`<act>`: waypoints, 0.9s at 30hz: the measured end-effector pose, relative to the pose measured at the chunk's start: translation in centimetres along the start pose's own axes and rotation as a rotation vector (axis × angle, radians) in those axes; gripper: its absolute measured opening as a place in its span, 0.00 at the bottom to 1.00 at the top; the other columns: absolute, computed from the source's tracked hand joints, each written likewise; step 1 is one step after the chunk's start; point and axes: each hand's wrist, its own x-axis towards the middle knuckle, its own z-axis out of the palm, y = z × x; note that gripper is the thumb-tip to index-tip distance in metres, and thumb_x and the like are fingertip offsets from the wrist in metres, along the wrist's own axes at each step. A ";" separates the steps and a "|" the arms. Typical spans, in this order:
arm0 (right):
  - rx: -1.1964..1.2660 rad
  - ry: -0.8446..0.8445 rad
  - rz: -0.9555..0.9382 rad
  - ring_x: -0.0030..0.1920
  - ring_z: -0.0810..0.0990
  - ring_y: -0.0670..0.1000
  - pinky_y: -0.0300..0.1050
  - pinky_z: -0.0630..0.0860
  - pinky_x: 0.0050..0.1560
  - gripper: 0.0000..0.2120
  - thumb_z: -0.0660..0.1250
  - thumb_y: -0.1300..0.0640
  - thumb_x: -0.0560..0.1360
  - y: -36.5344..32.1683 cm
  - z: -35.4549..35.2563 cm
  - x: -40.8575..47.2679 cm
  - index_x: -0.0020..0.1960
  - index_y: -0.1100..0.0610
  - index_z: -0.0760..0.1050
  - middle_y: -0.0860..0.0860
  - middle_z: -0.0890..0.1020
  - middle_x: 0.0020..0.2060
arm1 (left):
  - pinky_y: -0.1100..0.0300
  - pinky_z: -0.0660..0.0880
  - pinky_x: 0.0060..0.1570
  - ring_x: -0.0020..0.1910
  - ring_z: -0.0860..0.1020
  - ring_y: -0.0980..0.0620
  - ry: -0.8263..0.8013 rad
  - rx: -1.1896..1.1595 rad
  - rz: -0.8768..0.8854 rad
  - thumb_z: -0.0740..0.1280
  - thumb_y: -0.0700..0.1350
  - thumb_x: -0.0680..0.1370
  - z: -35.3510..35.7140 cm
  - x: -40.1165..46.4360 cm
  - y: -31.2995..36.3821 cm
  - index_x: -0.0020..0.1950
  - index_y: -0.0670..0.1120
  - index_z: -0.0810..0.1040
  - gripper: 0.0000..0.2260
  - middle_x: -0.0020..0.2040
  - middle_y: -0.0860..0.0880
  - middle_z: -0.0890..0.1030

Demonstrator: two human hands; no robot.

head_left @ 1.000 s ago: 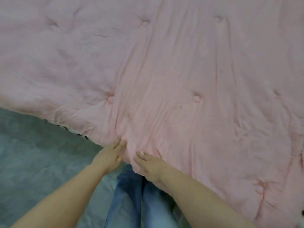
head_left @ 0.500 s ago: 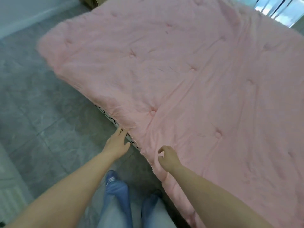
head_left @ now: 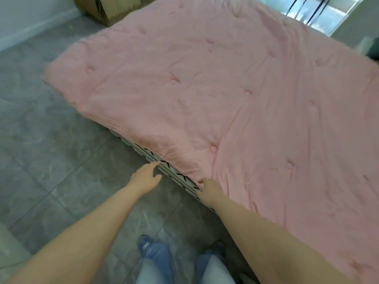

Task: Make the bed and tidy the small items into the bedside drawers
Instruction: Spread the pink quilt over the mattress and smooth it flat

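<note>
A pink tufted quilt [head_left: 215, 95] lies spread flat over the whole bed. Below its near edge shows a strip of white mattress side with black marks [head_left: 174, 173]. My left hand [head_left: 146, 177] hovers with straight fingers beside that strip, just under the quilt's hem, holding nothing. My right hand [head_left: 209, 190] sits at the quilt's near edge with its fingers curled into the hem, pinching the fabric. No small items or bedside drawers are in view.
Grey tiled floor [head_left: 51, 160] runs along the left of the bed. A cardboard box [head_left: 98, 7] stands at the bed's far left corner by a white wall. A window [head_left: 320, 11] is at the far right. My legs and blue shoes are below.
The view has pulled back from the quilt, so the whole bed shows. My left hand has let go of the quilt's edge and opened; my right hand stays at the hem.
</note>
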 end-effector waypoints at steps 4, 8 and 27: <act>0.014 0.007 0.043 0.67 0.72 0.59 0.53 0.71 0.65 0.30 0.64 0.54 0.71 -1.6 2.2 2.1 0.72 0.56 0.66 0.57 0.71 0.68 | 0.56 0.67 0.65 0.68 0.71 0.46 -0.073 -0.060 -0.024 0.64 0.48 0.79 -0.3 1.9 -1.9 0.74 0.50 0.66 0.24 0.71 0.46 0.71; -0.019 0.039 0.076 0.66 0.71 0.59 0.54 0.72 0.64 0.30 0.65 0.57 0.71 -0.6 3.6 5.0 0.73 0.57 0.64 0.57 0.68 0.68 | 0.61 0.66 0.63 0.69 0.71 0.49 -0.190 -0.413 -0.155 0.66 0.47 0.79 1.7 4.6 -1.9 0.73 0.46 0.68 0.23 0.71 0.47 0.72; -0.353 0.288 0.028 0.57 0.74 0.60 0.54 0.73 0.51 0.16 0.60 0.52 0.79 4.0 9.1 21.3 0.60 0.62 0.71 0.59 0.75 0.56 | 0.50 0.80 0.47 0.47 0.83 0.44 -0.162 -1.160 -0.492 0.74 0.67 0.60 13.6 23.6 -1.0 0.57 0.46 0.76 0.34 0.48 0.47 0.83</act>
